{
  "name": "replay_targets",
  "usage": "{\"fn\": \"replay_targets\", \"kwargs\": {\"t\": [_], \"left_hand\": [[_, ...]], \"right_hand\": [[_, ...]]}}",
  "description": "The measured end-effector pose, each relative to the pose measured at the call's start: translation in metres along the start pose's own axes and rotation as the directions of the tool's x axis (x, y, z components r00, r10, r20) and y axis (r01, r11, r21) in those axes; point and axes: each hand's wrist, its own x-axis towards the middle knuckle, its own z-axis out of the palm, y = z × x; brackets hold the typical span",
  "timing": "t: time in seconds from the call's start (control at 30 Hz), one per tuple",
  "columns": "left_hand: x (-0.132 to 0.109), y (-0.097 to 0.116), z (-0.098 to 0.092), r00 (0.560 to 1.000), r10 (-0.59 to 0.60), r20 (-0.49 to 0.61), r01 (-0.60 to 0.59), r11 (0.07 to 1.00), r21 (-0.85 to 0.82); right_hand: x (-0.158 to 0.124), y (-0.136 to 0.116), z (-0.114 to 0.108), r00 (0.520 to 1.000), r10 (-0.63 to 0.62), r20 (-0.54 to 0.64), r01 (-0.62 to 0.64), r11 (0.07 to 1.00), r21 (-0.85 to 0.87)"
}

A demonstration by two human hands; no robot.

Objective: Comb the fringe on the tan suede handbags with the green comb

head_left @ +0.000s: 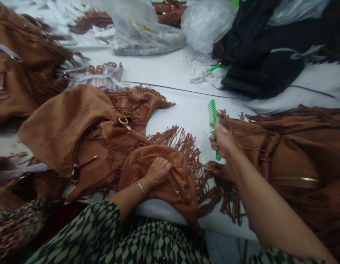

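Combing step in hand: right hand closed around green comb, teeth up near fringe. Left hand flat, pressing brown suede bag at near counter edge. Next likely calls for lowering teeth into fringe; bare counter behind, second bag crowding right.

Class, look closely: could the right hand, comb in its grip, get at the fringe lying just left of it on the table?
Probably yes. The right hand holds the green comb beside the fringe, with only bare white table between.
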Motion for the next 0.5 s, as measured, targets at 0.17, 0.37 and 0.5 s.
{"fn": "replay_targets", "kwargs": {"t": [0.17, 0.37, 0.5], "left_hand": [[0.001, 0.002, -0.001, 1.0, -0.003, 0.005, 0.003, 1.0, 0.027], [0.0, 0.002, -0.002, 1.0, 0.008, 0.003, -0.008, 0.998, 0.063], [0.0, 0.002, -0.002, 1.0, 0.01, -0.007, -0.009, 0.994, 0.109]], "right_hand": [[-0.135, 0.063, 0.046, 0.984, -0.014, 0.176, 0.063, 0.958, -0.279], [-0.137, 0.088, 0.059, 0.994, 0.109, 0.017, -0.086, 0.862, -0.499], [-0.082, 0.079, 0.037, 0.99, 0.072, -0.12, -0.087, 0.989, -0.118]]}}
